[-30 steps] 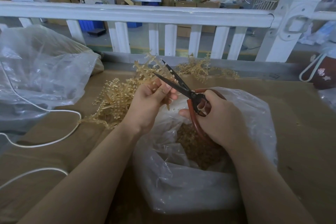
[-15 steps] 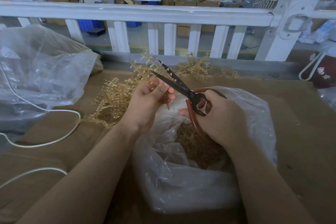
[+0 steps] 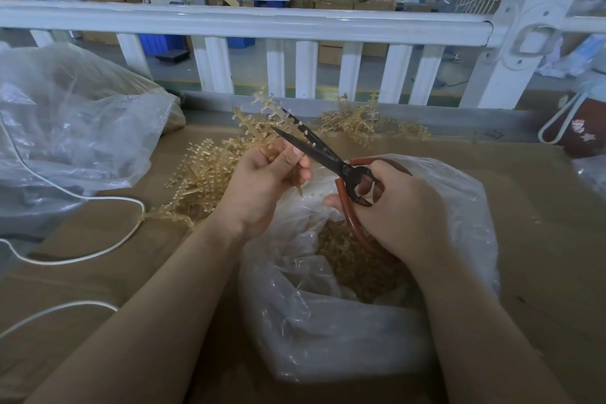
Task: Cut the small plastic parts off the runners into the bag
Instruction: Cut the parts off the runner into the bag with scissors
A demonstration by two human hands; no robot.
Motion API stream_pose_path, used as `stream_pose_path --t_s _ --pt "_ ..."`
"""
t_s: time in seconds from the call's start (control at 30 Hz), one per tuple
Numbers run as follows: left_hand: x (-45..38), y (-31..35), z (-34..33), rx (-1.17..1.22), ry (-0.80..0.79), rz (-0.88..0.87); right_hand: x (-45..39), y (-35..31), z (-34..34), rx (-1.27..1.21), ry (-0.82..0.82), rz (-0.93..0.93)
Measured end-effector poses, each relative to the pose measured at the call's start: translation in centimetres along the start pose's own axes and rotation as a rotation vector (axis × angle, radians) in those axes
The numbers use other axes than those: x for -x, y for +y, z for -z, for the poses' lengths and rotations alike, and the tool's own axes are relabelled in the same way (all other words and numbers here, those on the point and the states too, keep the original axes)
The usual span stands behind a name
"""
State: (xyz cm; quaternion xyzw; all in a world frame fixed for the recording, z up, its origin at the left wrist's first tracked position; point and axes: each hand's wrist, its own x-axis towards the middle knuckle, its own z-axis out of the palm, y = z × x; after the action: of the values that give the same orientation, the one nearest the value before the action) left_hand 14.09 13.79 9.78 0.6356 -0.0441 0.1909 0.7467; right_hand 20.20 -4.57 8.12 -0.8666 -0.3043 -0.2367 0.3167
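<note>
Apparently pinching a runner (image 3: 262,123), left hand (image 3: 262,187) meets right hand's (image 3: 398,207) scissors (image 3: 314,149).

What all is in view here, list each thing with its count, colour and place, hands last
scissors: one, black blades, red-brown handles, blades open over the bag
held runner: one, pale amber, rising from the left hand
runner pile: many, pale amber, on the table left of the hands; more at the far edge
bag: one, clear plastic, open in front of the person, amber cut parts inside
second bag: one, clear, far left
cord: white, looping at left
table: brown surface
railing: white, behind
left hand: fingers pinch the runner
right hand: grips the scissors
</note>
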Motion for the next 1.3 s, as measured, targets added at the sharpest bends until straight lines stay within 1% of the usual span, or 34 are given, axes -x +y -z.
stream_pose_path --t_s 0.27,0.37,0.57,0.73,0.93,1.1,1.3 --pt "-0.03 -0.02 0.06 0.077 0.011 0.030 0.06 0.13 -0.17 0.017 0.035 0.027" --pt "-0.01 0.06 0.01 0.099 0.012 0.024 0.10 0.09 -0.17 0.011 0.023 0.020" --pt "-0.05 -0.04 0.07 0.020 0.035 0.006 0.00 -0.02 -0.01 0.034 -0.020 0.008" --pt "-0.20 -0.03 0.49 0.003 0.051 -0.016 -0.04 0.06 -0.02 0.024 -0.028 0.004" --pt "-0.26 -0.01 0.92 -0.024 0.023 -0.048 -0.05 0.18 -0.04 -0.016 -0.053 -0.007" --pt "-0.19 0.14 0.90 -0.058 -0.009 -0.044 0.03 0.21 0.02 -0.043 -0.050 0.010" --pt "-0.13 0.01 0.71 -0.057 0.002 -0.027 0.00 -0.08 0.35 0.017 0.004 0.029"
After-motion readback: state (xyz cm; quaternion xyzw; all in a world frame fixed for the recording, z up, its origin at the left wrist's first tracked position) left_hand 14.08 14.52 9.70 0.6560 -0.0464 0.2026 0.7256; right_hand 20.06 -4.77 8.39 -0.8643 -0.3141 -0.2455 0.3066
